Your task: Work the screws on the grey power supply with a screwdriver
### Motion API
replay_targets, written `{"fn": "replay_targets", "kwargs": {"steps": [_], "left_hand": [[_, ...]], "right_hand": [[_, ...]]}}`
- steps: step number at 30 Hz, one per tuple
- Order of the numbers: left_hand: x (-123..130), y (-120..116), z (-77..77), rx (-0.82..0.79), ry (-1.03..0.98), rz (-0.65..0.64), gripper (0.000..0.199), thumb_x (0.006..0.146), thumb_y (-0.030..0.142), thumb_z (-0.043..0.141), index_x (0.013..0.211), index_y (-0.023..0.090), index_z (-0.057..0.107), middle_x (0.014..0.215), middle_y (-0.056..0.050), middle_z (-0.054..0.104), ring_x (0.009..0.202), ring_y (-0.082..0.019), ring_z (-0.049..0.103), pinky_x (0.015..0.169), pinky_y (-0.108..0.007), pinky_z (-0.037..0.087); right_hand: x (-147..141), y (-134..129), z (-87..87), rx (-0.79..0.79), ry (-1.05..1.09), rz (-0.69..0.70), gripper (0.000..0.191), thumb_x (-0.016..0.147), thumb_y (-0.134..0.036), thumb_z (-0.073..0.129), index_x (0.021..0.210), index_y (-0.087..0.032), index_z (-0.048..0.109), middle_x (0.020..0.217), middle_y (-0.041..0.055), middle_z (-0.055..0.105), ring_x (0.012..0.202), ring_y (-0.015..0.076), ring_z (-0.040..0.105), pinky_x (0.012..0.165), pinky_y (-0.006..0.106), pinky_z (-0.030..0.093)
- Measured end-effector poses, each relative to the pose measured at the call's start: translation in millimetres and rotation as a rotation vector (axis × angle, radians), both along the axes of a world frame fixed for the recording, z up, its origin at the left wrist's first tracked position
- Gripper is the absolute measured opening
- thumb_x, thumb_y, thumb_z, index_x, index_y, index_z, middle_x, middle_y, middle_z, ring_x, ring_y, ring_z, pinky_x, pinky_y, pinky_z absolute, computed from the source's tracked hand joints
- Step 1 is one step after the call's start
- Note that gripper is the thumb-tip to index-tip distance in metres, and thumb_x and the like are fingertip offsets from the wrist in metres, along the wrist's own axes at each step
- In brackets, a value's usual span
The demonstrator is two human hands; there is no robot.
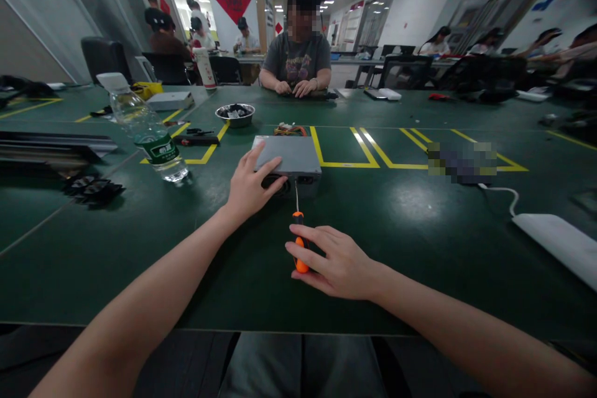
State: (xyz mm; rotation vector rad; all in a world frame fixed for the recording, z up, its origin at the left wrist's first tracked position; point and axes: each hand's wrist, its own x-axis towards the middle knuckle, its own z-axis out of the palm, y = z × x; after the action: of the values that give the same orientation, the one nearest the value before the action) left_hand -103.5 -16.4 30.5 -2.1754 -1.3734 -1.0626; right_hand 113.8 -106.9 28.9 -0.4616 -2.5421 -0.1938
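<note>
A grey metal computer power supply [293, 154] lies on the green table in front of me, its socket side towards me. My left hand [254, 183] holds it at its left side, fingers spread over the top and thumb along the near face. In my right hand [329, 258] is an orange and black screwdriver [301, 255], gripped by its handle between thumb and fingers. The shaft points away from me, and its tip meets the near face beside the socket. A screw at the tip is too small to make out. Coloured cables [289, 130] stick out behind the unit.
A water bottle [156, 143] stands left of my left hand. Behind it are a metal bowl [235, 114] with small parts and a dark tool [198, 139]. Metal strips [56, 148] lie far left, a white power strip [555, 239] right. Across the table sits a person [298, 56].
</note>
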Motion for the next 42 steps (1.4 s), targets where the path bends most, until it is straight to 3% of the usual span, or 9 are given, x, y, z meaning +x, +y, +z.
{"fn": "replay_targets", "kwargs": {"steps": [3, 10, 13, 16, 18, 20, 27, 35, 42], "left_hand": [[-4, 3, -2.4, -0.006, -0.003, -0.069, 0.036, 0.081, 0.037, 0.056, 0.116, 0.028, 0.054, 0.122, -0.004, 0.055, 0.121, -0.026, 0.041, 0.095, -0.046, 0.040], [19, 1, 0.9, -0.035, 0.002, -0.156, 0.034, 0.082, 0.034, 0.055, 0.116, 0.025, 0.053, 0.120, -0.004, 0.058, 0.120, -0.022, 0.043, 0.097, -0.041, 0.041], [36, -4, 9.1, -0.074, 0.032, -0.122, 0.033, 0.082, 0.034, 0.055, 0.113, 0.025, 0.053, 0.120, -0.004, 0.057, 0.120, -0.024, 0.043, 0.096, -0.044, 0.039], [56, -12, 17.8, -0.109, 0.122, 0.019, 0.033, 0.082, 0.035, 0.052, 0.113, 0.023, 0.052, 0.122, -0.008, 0.055, 0.120, -0.029, 0.042, 0.100, -0.054, 0.025], [67, -16, 19.1, -0.137, 0.147, 0.053, 0.035, 0.083, 0.034, 0.050, 0.115, 0.021, 0.050, 0.124, -0.011, 0.054, 0.118, -0.028, 0.045, 0.099, -0.051, 0.025], [74, -15, 15.3, -0.133, 0.139, 0.070, 0.037, 0.082, 0.034, 0.050, 0.117, 0.020, 0.048, 0.126, -0.011, 0.052, 0.118, -0.027, 0.045, 0.094, -0.046, 0.029], [71, -9, -2.0, -0.084, 0.102, 0.067, 0.048, 0.078, 0.033, 0.054, 0.124, 0.025, 0.041, 0.127, -0.008, 0.052, 0.116, -0.027, 0.047, 0.089, -0.044, 0.027], [87, -13, 3.4, -0.110, 0.106, -0.038, 0.041, 0.083, 0.031, 0.048, 0.122, 0.021, 0.044, 0.129, -0.008, 0.050, 0.118, -0.025, 0.044, 0.090, -0.042, 0.028], [87, -6, 4.2, -0.111, 0.112, -0.099, 0.036, 0.086, 0.032, 0.044, 0.120, 0.018, 0.046, 0.129, -0.009, 0.050, 0.119, -0.024, 0.043, 0.090, -0.041, 0.029]], "right_hand": [[1, -1, 1.8, 0.011, -0.001, -0.004, 0.034, 0.084, -0.036, 0.050, 0.109, -0.013, 0.053, 0.115, 0.0167, 0.055, 0.093, 0.0207, 0.057, 0.078, 0.034, 0.047], [18, 0, 9.4, 0.074, 0.015, 0.024, 0.035, 0.082, -0.039, 0.052, 0.105, -0.014, 0.055, 0.106, 0.0146, 0.060, 0.082, 0.0193, 0.059, 0.074, 0.034, 0.047], [36, 5, 7.3, 0.099, 0.021, 0.065, 0.035, 0.081, -0.040, 0.052, 0.104, -0.014, 0.055, 0.105, 0.0137, 0.061, 0.082, 0.0186, 0.059, 0.074, 0.033, 0.047], [54, 12, 3.3, 0.108, 0.038, 0.124, 0.034, 0.082, -0.039, 0.052, 0.104, -0.014, 0.055, 0.106, 0.0140, 0.062, 0.083, 0.0179, 0.059, 0.073, 0.032, 0.047], [61, 16, 1.2, 0.090, 0.055, 0.150, 0.034, 0.081, -0.039, 0.052, 0.103, -0.014, 0.056, 0.106, 0.0139, 0.062, 0.084, 0.0179, 0.059, 0.073, 0.032, 0.047], [63, 18, 0.1, 0.059, 0.096, 0.149, 0.034, 0.081, -0.041, 0.053, 0.103, -0.014, 0.056, 0.106, 0.0140, 0.062, 0.083, 0.0182, 0.059, 0.073, 0.033, 0.046], [54, 17, 2.3, -0.078, 0.177, 0.136, 0.038, 0.079, -0.048, 0.054, 0.098, -0.016, 0.056, 0.108, 0.0123, 0.061, 0.079, 0.0159, 0.058, 0.069, 0.031, 0.045], [50, 17, -0.2, 0.095, 0.219, 0.111, 0.035, 0.076, -0.053, 0.054, 0.089, -0.020, 0.055, 0.092, 0.0098, 0.065, 0.070, 0.0147, 0.058, 0.067, 0.031, 0.046], [47, 15, 4.3, 0.238, 0.074, 0.056, 0.034, 0.077, -0.048, 0.053, 0.095, -0.020, 0.058, 0.090, 0.0102, 0.063, 0.064, 0.0153, 0.055, 0.063, 0.031, 0.046]]}}
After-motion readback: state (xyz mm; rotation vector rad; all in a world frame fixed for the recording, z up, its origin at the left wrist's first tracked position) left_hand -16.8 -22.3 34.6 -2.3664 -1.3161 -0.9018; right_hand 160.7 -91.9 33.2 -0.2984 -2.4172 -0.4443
